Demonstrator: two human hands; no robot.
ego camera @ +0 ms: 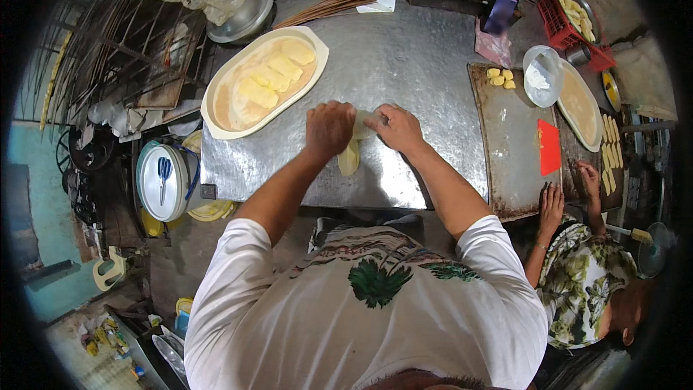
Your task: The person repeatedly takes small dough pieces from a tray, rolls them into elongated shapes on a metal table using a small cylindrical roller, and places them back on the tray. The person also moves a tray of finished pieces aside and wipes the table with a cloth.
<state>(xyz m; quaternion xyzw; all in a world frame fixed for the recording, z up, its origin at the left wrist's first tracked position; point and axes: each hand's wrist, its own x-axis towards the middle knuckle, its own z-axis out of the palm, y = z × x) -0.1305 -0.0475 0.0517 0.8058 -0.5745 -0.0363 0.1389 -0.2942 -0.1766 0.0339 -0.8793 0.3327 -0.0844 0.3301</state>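
Over the metal tabletop (433,59), both hands are close together with a pale, partly see-through piece (363,125) between them. My left hand (331,127) is curled into a fist at the piece's left edge. From the other side my right hand (399,129) grips it, thumb laid across its face. Whether it is a scraper or a thin sheet cannot be told. Just below, a flat strip of yellow dough (349,159) lies on the metal, its upper end hidden. Up and to the left stands a cream oval tray (210,114) holding several yellow dough pieces (279,73) on a tan crumb layer.
At right, a co-worker's hands (552,206) rest by a worn metal tray (509,157) bearing a red scraper (548,147) and small dough lumps (501,78). Beyond are a bowl of white powder (543,59) and a red basket (553,19). Thin sticks (330,5) lie behind.
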